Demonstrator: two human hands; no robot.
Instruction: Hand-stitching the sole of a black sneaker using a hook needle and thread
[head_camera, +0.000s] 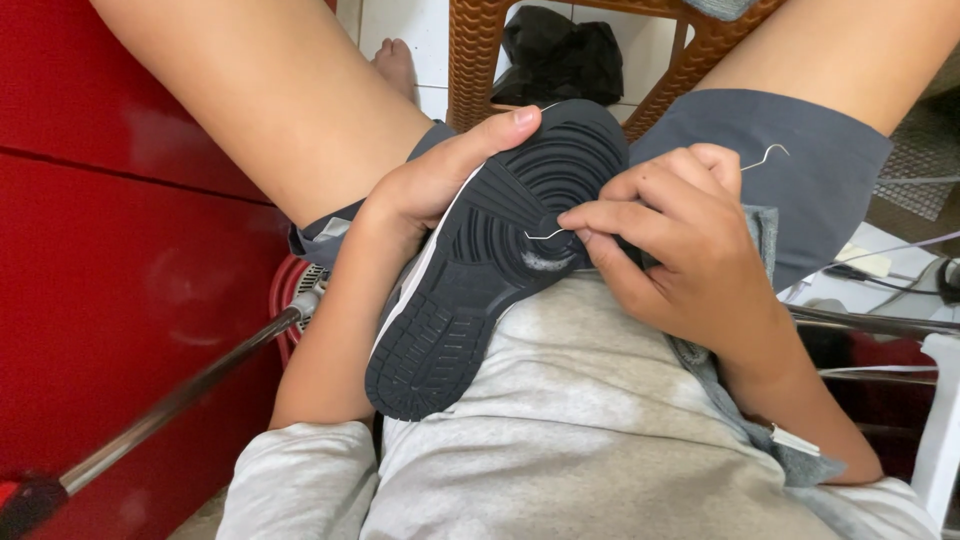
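Right hand (665, 225) pinched tight on a thin curved needle (545, 236), its tip poking out at the middle of the sole (500, 250), thread (765, 155) looping up behind the knuckles. Left hand (440, 180) wraps the shoe from the far side, thumb pressed across the tread, holding it sole-up on the lap against the grey shirt (580, 400). Beyond the shoe, grey shorts (830, 170), a wicker chair leg (475, 60), and a red wall (120, 250) off to the shoe's left. Risky spot, I'd say: rubber is stiff, so a hard push could slip the needle toward the thumb, or bend it; that loose thread may snag on the fingers.
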